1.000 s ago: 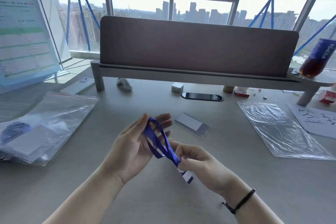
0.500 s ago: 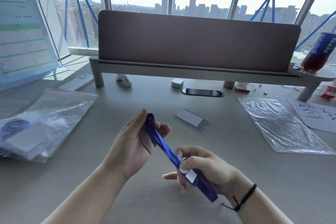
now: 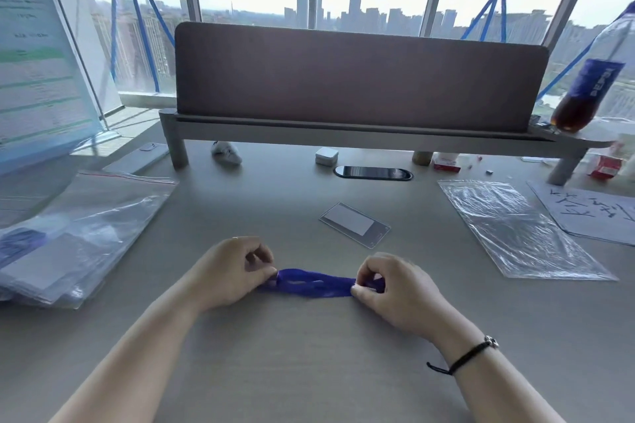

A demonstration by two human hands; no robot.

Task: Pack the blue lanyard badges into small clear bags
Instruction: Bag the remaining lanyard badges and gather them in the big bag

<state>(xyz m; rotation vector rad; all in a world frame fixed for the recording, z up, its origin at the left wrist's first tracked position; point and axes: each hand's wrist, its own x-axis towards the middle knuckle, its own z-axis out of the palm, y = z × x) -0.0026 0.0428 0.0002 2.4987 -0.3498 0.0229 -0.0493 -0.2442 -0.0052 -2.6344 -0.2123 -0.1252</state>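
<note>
Blue lanyard [image 3: 314,283] pinched taut by left hand [image 3: 231,273] and right hand [image 3: 395,288] (both grips clamped), clear bag [image 3: 515,230] flat, apart

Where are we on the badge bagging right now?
Done: the bag stack at left already shows blue inside. In hand: left hand and right hand pinch the ends of a folded blue lanyard. Left: the clear badge holder and the empty clear bag lie unused.

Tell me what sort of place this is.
Probably a high-rise office: a desk with a fabric divider screen, a built-in cable port, and big windows overlooking city towers.
</note>
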